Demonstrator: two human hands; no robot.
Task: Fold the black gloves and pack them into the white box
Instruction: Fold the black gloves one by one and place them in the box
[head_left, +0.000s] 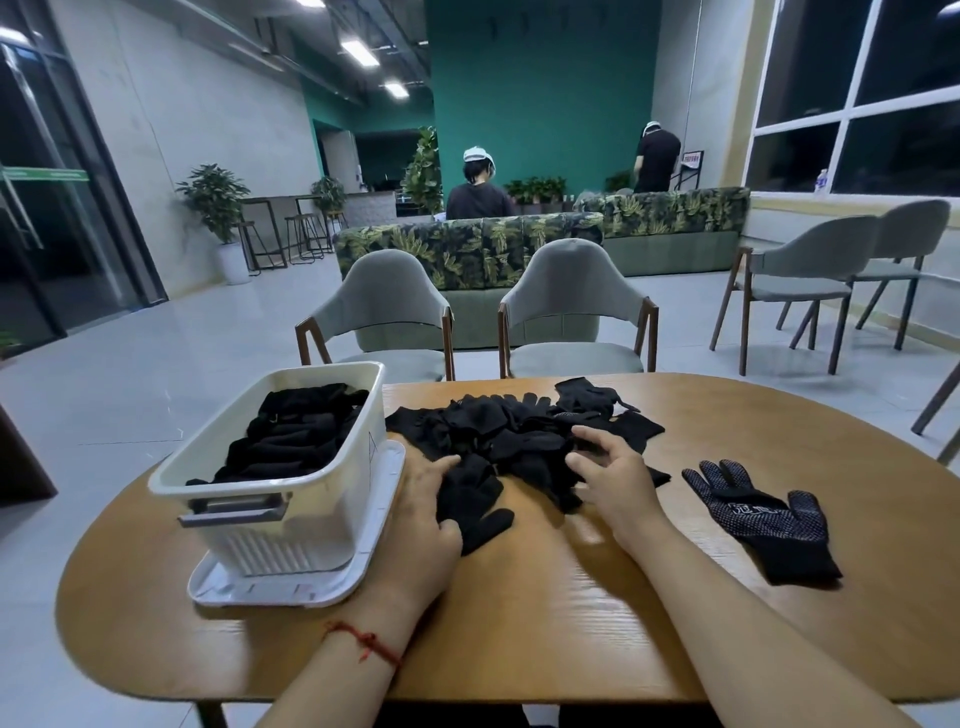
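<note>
A heap of black gloves lies in the middle of the wooden table. My left hand grips one black glove at the heap's near edge, thumb on its lower side. My right hand has its fingers curled into the gloves at the heap's right side. A single dotted black glove lies flat, palm up, to the right of my right hand. The white box stands at the left on its lid and holds several folded black gloves.
Two grey chairs stand at the table's far side, and further chairs are at the right. Behind them is a leaf-patterned sofa with two persons beyond it. The box overhangs the table's left edge.
</note>
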